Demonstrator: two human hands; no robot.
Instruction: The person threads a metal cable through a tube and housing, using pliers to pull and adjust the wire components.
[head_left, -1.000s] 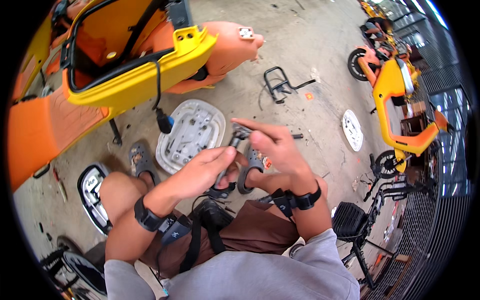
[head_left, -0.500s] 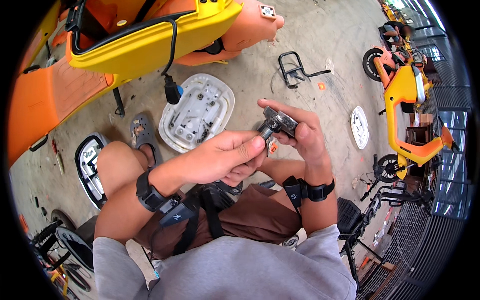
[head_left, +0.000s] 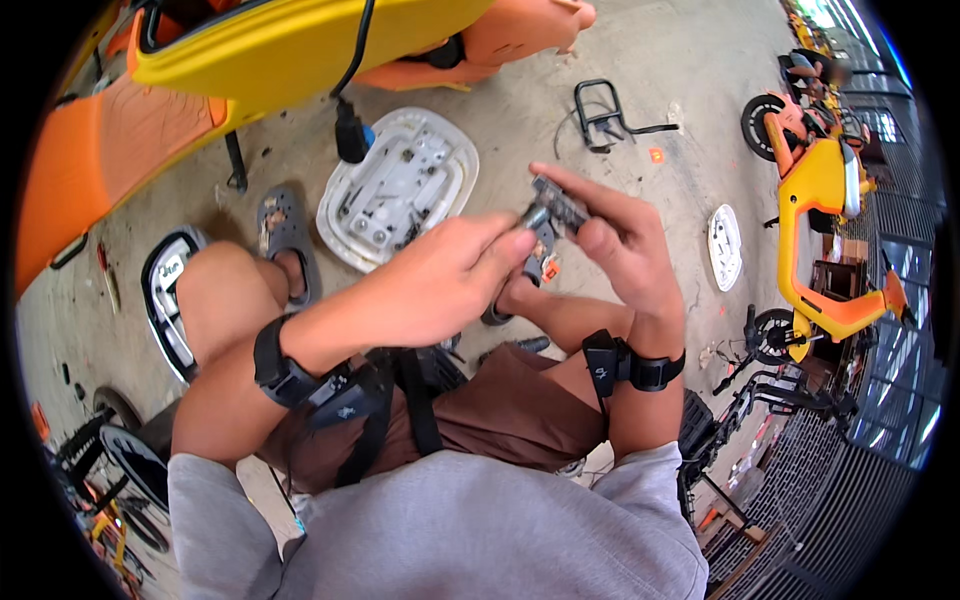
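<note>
In front of my lap, both hands meet at a small dark grey metal part [head_left: 567, 207], blocky at one end with a round metal shaft [head_left: 536, 214] toward the left. My left hand [head_left: 445, 275] is closed, its thumb and fingers pinching the shaft end. My right hand [head_left: 635, 245] grips the blocky end between its thumb and outstretched fingers. Slight blur hides the fine detail, and my left fingertips are mostly hidden behind the hand. Beyond them on the floor lies a white plastic tray-like shell [head_left: 462, 150] with screws and small hardware in it.
A yellow and orange scooter body [head_left: 300, 50] stands close at upper left, a black cable [head_left: 362, 60] hanging from it. A black tubular bracket [head_left: 600, 118] and another white shell [head_left: 725, 247] lie on the floor. Another yellow scooter [head_left: 800, 220] stands at right.
Both hands have risen slightly with the metal part. My left hand has rolled over, its back now facing up and covering more of the shaft. The whole view has shifted a little.
</note>
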